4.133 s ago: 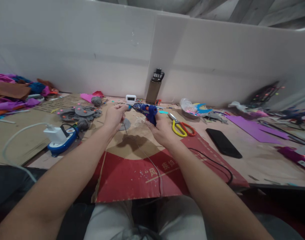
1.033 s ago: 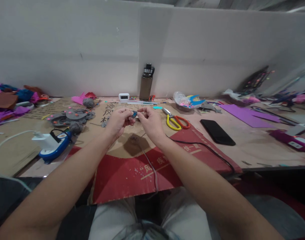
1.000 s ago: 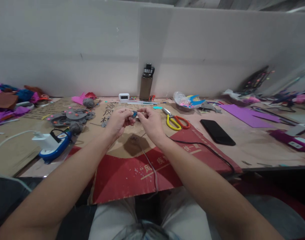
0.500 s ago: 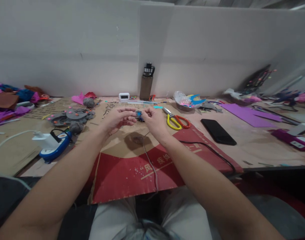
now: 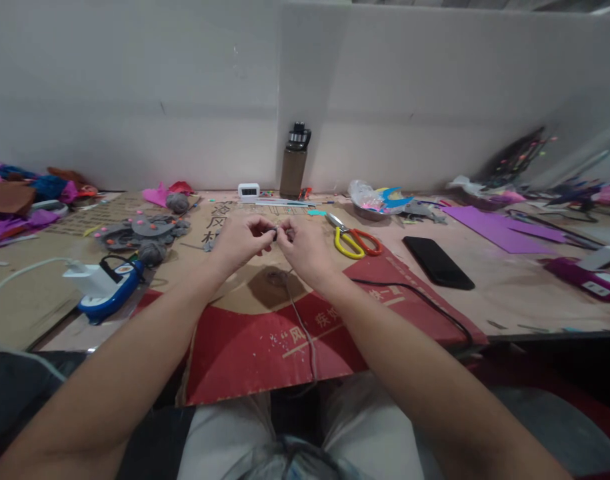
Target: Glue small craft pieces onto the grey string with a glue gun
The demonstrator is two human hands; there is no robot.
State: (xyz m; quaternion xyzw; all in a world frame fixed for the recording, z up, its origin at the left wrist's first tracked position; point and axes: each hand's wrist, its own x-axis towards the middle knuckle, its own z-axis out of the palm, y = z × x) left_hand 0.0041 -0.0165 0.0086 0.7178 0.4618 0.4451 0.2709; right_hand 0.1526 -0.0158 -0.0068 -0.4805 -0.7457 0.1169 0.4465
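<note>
My left hand [image 5: 246,241] and my right hand [image 5: 303,245] meet above the cardboard sheet [image 5: 225,373], thumbs and fingertips pinched close together. A small dark piece [image 5: 275,233] shows between the fingertips. Most of it is hidden by the fingers, so its kind does not show. Below the hands lies a loose loop of thin cord [image 5: 277,277], its strand running down over the red print to the front edge. A small grey-blue scrap [image 5: 208,246] rests beside my left hand. To the right of my right hand are scissors [image 5: 352,241] with yellow and red handles.
A black phone [image 5: 437,263] and purple sheets [image 5: 495,228] lie at right. Behind stand a bottle [image 5: 293,167], a small white clock [image 5: 249,193] and a bowl of bits [image 5: 375,210]. At left are grey felt pieces [image 5: 145,230] and a blue power strip [image 5: 109,303].
My fingers have drawn together; the left fingers, spread before, now pinch. The blue piece seen between my hands earlier is no longer visible there.
</note>
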